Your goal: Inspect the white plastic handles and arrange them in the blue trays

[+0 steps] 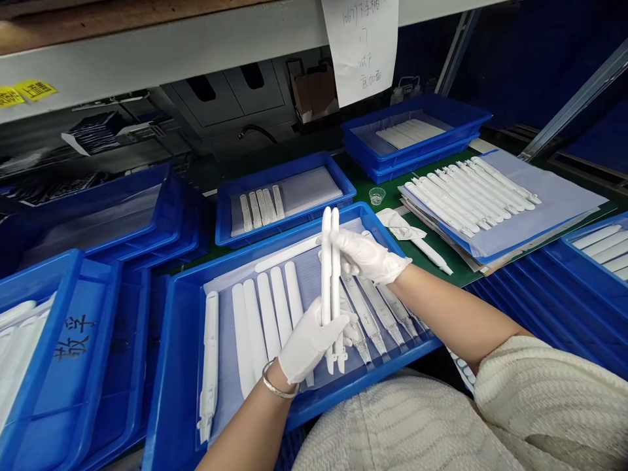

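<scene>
Two long white plastic handle pieces (326,268) stand side by side, nearly upright, above a blue tray (184,340). My left hand (311,340), in a white glove, is closed round their lower half. Higher up, my gloved right hand (363,254) is closed against the right-hand piece, its fingertips partly hidden. Inside the tray, several smooth white pieces (265,307) lie in a row on lining paper, with one piece (287,254) crosswise behind them. A single piece (209,360) rests along the left side. To the right are several pieces with ribbed ends (373,333), partly covered by my hands.
Behind stands a smaller blue tray (343,191) with several white pieces. At right, more pieces (466,196) lie on stacked sheets, near a small clear cup (377,195) and a white cloth (402,226). Stacked blue trays (98,366) flank the left; a paper note (363,52) hangs overhead.
</scene>
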### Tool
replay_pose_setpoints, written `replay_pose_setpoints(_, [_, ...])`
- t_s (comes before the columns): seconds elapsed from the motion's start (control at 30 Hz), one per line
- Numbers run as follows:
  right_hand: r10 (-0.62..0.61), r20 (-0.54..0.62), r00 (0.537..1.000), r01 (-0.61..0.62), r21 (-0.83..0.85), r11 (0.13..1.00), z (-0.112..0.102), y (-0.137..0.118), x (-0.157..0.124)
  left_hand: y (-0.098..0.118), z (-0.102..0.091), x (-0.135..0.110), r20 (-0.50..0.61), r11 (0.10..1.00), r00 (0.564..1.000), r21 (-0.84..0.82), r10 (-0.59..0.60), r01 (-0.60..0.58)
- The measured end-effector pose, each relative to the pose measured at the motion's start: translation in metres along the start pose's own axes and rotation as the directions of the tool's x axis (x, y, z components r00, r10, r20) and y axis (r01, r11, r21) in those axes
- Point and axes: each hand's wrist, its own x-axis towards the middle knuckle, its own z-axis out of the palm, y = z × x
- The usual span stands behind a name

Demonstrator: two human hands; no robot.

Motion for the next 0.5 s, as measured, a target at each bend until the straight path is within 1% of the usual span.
replay_pose_setpoints(0.07, [0.002,0.044,0.999,-0.002,0.007,1.0,0.002,-0.003,-0.001,0.0,0.002,-0.001,-0.028,1.0,1.0,-0.012,-0.002,0.002])
replay_pose_setpoints(0.1, [0.01,0.072,0.997,-0.012,0.028,1.0,0.003,-0.004,-0.001,0.001,0.002,-0.002,-0.025,1.0,1.0,-0.031,-0.002,0.001])
replay_pose_setpoints(0.13, [0.016,0.1,0.995,-0.023,0.066,0.998,0.002,-0.005,0.0,0.002,0.003,-0.003,-0.003,0.998,1.0,-0.066,0.006,-0.006])
replay_pose_setpoints(0.2, [-0.007,0.154,0.988,-0.023,0.193,0.981,0.002,-0.004,0.002,0.003,0.003,-0.005,0.092,0.979,0.994,-0.203,0.05,-0.03])
replay_pose_setpoints(0.27, [-0.065,0.216,0.974,-0.011,0.337,0.941,0.002,-0.003,0.003,0.005,0.005,-0.009,0.208,0.913,0.971,-0.407,0.115,-0.021])
replay_pose_setpoints(0.33, [-0.135,0.291,0.947,-0.013,0.455,0.89,0.005,-0.002,0.004,0.004,0.011,-0.013,0.309,0.813,0.938,-0.58,0.157,0.055])
replay_pose_setpoints(0.4, [-0.191,0.354,0.916,-0.026,0.527,0.85,0.009,0.0,0.002,0.0,0.021,-0.017,0.388,0.722,0.899,-0.679,0.204,0.129])
replay_pose_setpoints(0.43, [-0.211,0.379,0.901,-0.036,0.549,0.835,0.012,0.001,0.002,-0.004,0.027,-0.019,0.416,0.686,0.876,-0.713,0.243,0.148])
replay_pose_setpoints(0.5, [-0.235,0.435,0.87,-0.064,0.57,0.82,0.016,0.002,0.0,-0.016,0.039,-0.02,0.42,0.622,0.842,-0.771,0.338,0.135])
